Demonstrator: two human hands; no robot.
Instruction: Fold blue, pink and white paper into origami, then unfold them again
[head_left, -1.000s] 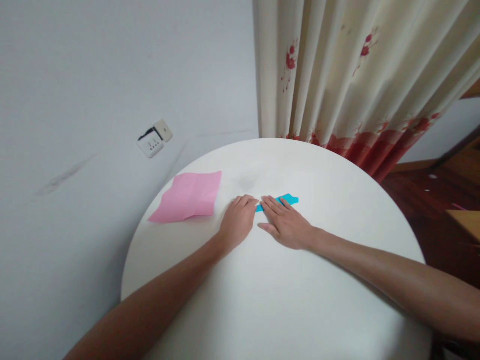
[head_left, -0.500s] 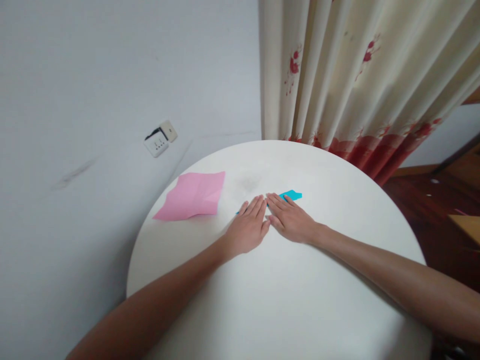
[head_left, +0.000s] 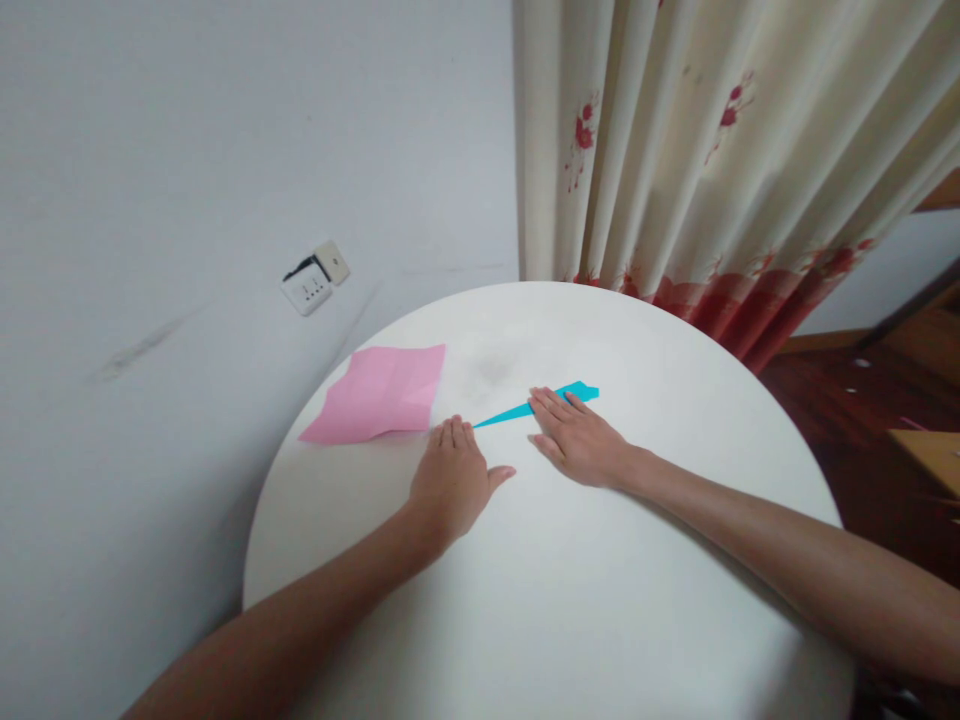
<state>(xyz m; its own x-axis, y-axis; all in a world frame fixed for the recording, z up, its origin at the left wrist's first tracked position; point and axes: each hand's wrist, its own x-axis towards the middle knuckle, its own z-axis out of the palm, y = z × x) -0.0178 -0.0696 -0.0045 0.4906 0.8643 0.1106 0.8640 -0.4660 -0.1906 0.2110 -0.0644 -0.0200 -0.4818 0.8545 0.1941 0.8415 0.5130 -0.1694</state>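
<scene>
The blue folded paper (head_left: pixel 529 407) lies flat on the round white surface (head_left: pixel 570 600), a long narrow wedge that tapers to a sharp point toward the pink sheet (head_left: pixel 379 393). It looks very light and thin, stiff only along its creases, and likely to slide on the smooth top if pushed from one end. The point would bend or crumple easily, so the safer place to take it is the wider, layered end, pinched by its long edges or pressed flat from above.

The right hand (head_left: pixel 581 445) lies palm down with fingers stretched out and together, flat on the wide end of the blue paper, pinning it rather than closing around it. The left hand (head_left: pixel 450 480) rests on the surface just short of the blue paper's tip, fingers loosely curled and thumb out to the side. Its fingertips sit between that tip and the near corner of the pink sheet, and whether they touch either I cannot tell. It holds nothing.

The pink sheet, creased and partly unfolded, lies beyond the blue paper's tip, near the surface's edge.
</scene>
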